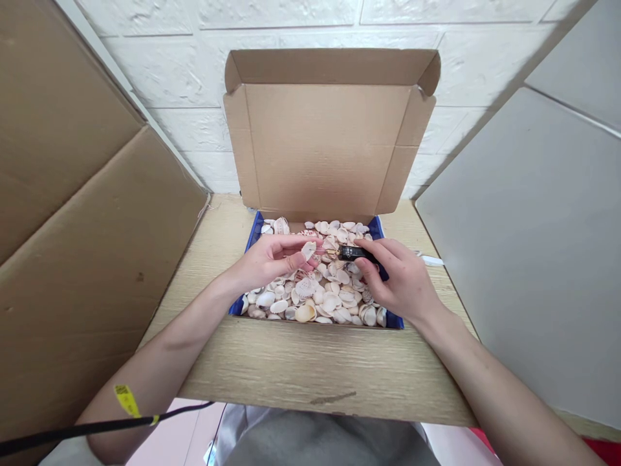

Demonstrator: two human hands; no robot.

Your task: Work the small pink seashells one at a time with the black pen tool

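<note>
Over the left part of an open cardboard box (315, 136) with blue sides, my left hand (279, 260) pinches a small white shell (308, 250) between thumb and fingers. My right hand (395, 272) is closed around a black tool (356, 253) whose thin metallic tip points left at the shell. Whether the tip touches the shell is too small to tell. Below both hands, many white and cream shells (331, 301) fill the box, with some reddish patterned ones near my left fingers.
The box stands on a wooden table (310, 369) against a white brick wall (169, 71). Cardboard (87, 226) rises on the left and a grey-white panel (543, 246) on the right. A white object (431, 261) lies right of the box. A black cable (97, 427) crosses the lower left.
</note>
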